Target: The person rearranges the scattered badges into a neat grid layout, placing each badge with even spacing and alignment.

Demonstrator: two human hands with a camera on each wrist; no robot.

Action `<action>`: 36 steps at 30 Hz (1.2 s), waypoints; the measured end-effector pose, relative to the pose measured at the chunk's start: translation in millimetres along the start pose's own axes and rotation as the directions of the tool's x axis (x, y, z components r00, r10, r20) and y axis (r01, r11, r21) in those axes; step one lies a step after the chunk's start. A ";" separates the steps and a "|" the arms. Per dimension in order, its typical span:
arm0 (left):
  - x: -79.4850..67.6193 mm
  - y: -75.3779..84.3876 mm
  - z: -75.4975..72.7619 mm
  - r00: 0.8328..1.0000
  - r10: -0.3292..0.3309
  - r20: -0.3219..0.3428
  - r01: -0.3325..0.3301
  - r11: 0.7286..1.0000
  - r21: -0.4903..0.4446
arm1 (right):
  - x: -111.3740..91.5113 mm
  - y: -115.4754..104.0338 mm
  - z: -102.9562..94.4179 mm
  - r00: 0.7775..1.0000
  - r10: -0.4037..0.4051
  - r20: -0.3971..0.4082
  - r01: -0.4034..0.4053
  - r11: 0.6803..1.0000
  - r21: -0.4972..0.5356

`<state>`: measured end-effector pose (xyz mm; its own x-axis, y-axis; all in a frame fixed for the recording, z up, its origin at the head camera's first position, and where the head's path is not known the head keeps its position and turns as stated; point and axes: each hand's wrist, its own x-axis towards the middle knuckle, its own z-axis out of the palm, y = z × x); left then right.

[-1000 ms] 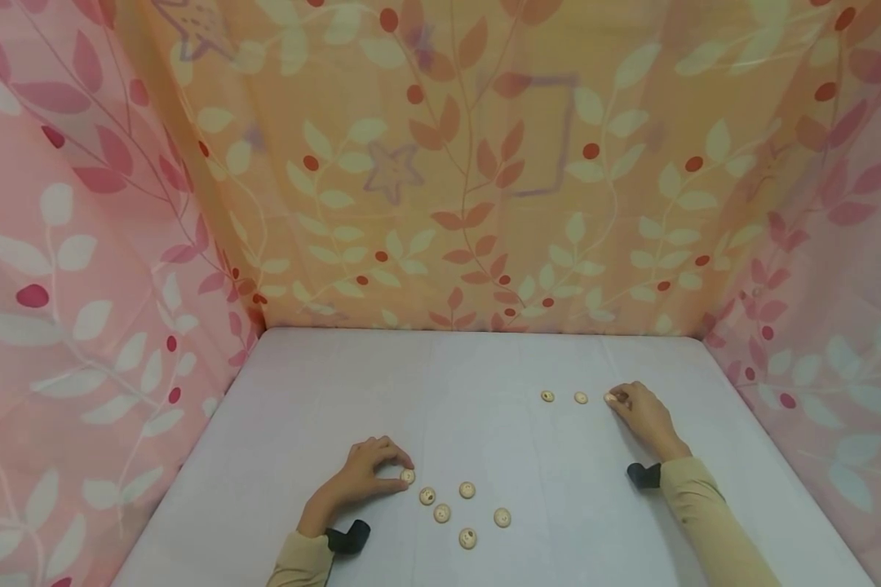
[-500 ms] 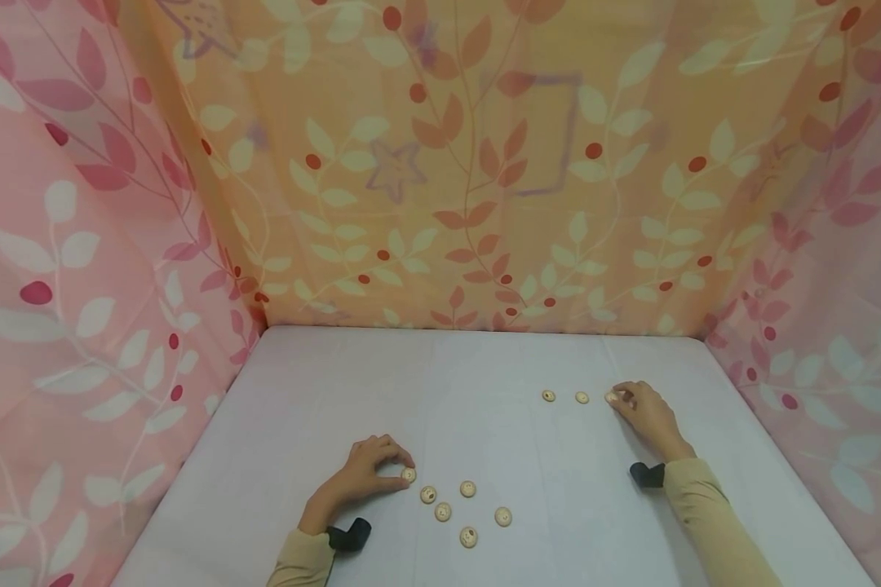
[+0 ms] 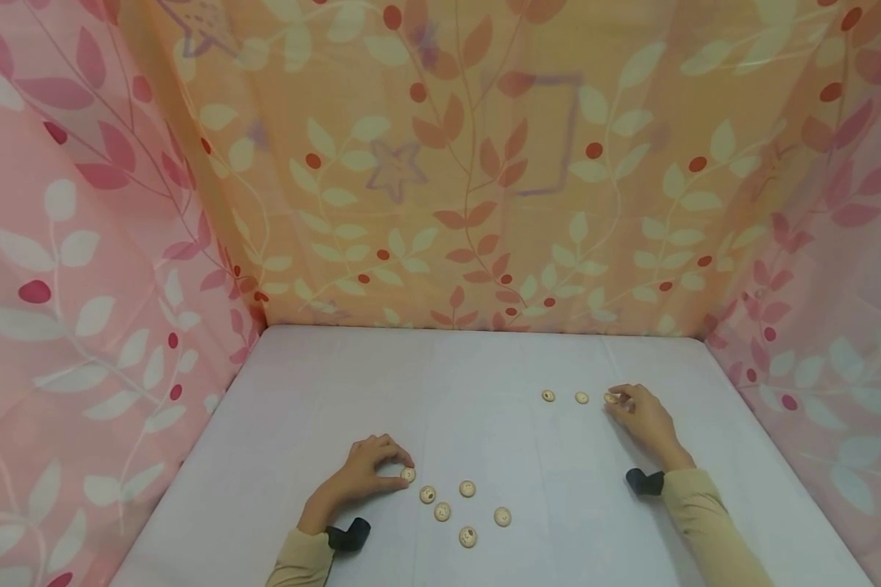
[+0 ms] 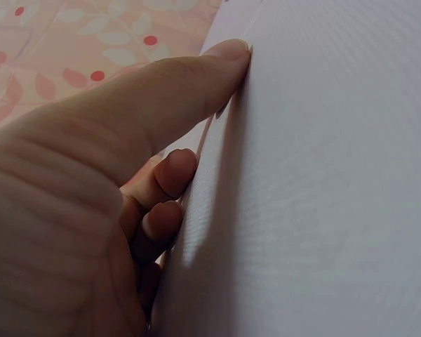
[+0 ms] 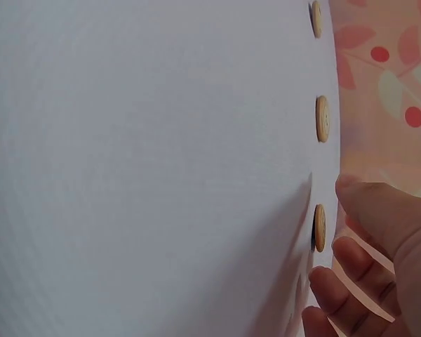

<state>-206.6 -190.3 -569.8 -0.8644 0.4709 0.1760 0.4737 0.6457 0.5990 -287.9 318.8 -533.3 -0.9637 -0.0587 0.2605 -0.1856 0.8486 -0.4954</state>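
Note:
Round wooden buttons lie on the white tabletop. In the head view, my left hand pinches a button between thumb and a finger at the table. Its thumb presses close to the tabletop in the left wrist view, where the button is mostly hidden. At the right, my right hand hovers beside the last button of a row. The right wrist view shows that button flat on the cloth, with thumb and fingers apart from it. Two more buttons, a middle one and a left one, continue the row.
Several loose buttons, among them a near one and a right one, lie to the right of my left hand. Patterned curtains enclose the white table at the back and sides. A black strap device sits on each wrist.
My right fingers have let go of the last button in the row and loosened slightly away from it. The left hand keeps its pinch in the same place.

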 end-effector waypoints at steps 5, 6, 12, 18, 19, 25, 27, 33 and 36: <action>0.1 -0.8 0.4 1.000 0.007 -0.001 -0.007 1.000 0.010 | -4.3 -7.3 3.5 1.000 -0.004 -0.004 0.004 1.000 0.017; 0.1 -0.9 0.5 1.000 0.010 -0.001 -0.010 1.000 0.009 | -5.3 -8.6 4.2 1.000 -0.004 -0.005 0.004 1.000 0.019; 0.3 -0.4 0.2 1.000 0.012 0.000 -0.012 1.000 0.000 | -10.7 -13.6 9.2 1.000 -0.011 -0.020 0.011 0.999 0.034; 0.4 -0.4 0.8 1.000 0.006 0.000 -0.006 1.000 0.009 | -14.0 -17.8 15.3 1.000 -0.016 -0.005 0.016 0.997 0.075; 0.3 -0.2 0.6 1.000 0.004 0.001 -0.004 1.000 0.008 | -14.5 -18.9 16.5 1.000 -0.014 0.002 0.014 0.997 0.080; -0.3 0.4 0.4 1.000 0.002 0.003 -0.002 1.000 0.002 | -18.8 -26.7 24.8 1.000 -0.005 0.023 0.003 0.995 0.099; -0.4 0.1 0.6 1.000 0.005 0.002 -0.005 1.000 0.001 | -20.8 -30.7 26.3 0.999 -0.010 0.031 0.007 0.994 0.108; -0.3 -0.1 0.3 1.000 0.006 -0.004 -0.006 1.000 -0.011 | -25.5 -44.7 31.1 0.997 -0.063 0.033 0.058 0.990 0.127; -0.3 -0.3 0.5 1.000 0.011 -0.006 -0.011 1.000 -0.009 | -27.9 -50.6 35.2 0.996 -0.088 0.026 0.084 0.988 0.128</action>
<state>-206.4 -190.4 -570.5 -0.8603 0.4741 0.1874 0.4815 0.6348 0.6044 -258.4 259.0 -544.6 -0.9484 -0.1465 0.2812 -0.2885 0.7663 -0.5740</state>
